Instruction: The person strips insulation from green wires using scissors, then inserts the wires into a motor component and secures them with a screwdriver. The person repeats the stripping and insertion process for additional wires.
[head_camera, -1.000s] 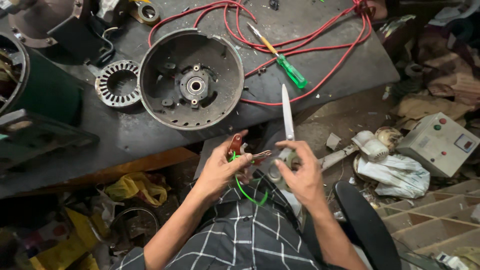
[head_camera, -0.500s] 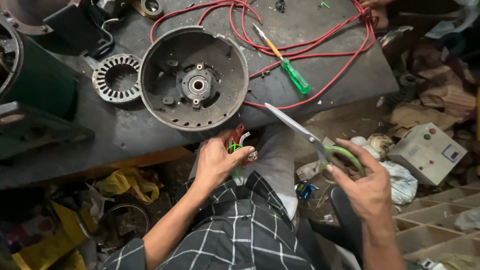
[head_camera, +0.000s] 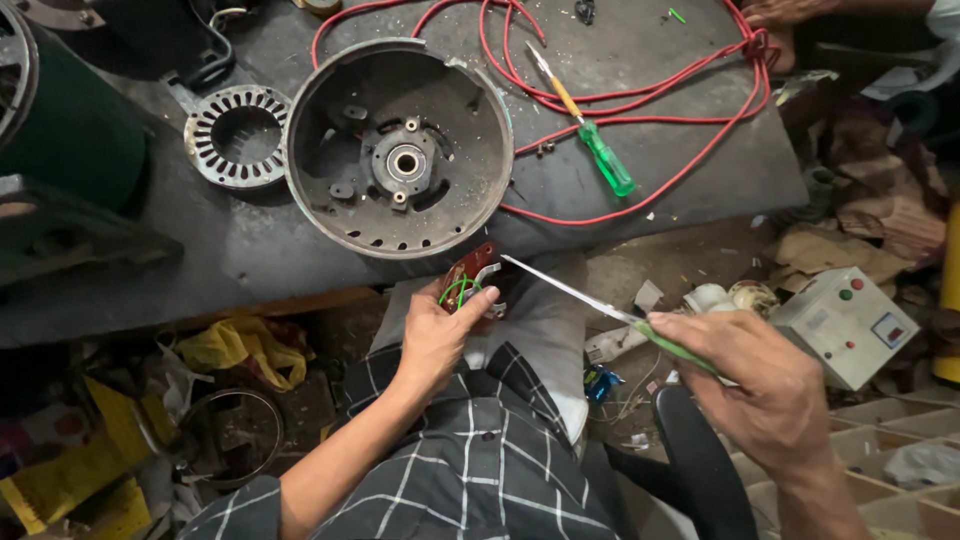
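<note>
Head view: a seated person in a checked shirt works over the lap, just below the edge of a dark worktop (head_camera: 640, 190).
Worktop: it carries a round metal motor housing (head_camera: 400, 150), open side up so its central bearing seat shows, with a slotted stator ring (head_camera: 240, 135) just beside it.
Cable: a red lead (head_camera: 640, 100) loops across the worktop around a green-handled screwdriver (head_camera: 590, 140), lying flat and untouched.
Right hand: the right hand (head_camera: 770, 390) is closed around the green handle of a long thin blade (head_camera: 575, 292), angled so its tip points at the part in the other hand.
Left hand: the left hand (head_camera: 440, 335) pinches a small reddish-brown component (head_camera: 472, 280), holding it up near the worktop edge, close to the blade tip.
Wire: a green wire (head_camera: 455, 292) curls off that component.
Hard to make out: whether the tip touches the component cannot be told; the component's kind is unclear.
Cut off: a green machine body (head_camera: 60, 130) at left and another person's hand (head_camera: 785, 12) at the top edge.
Floor: a grey control box (head_camera: 845, 325) sits among litter.
</note>
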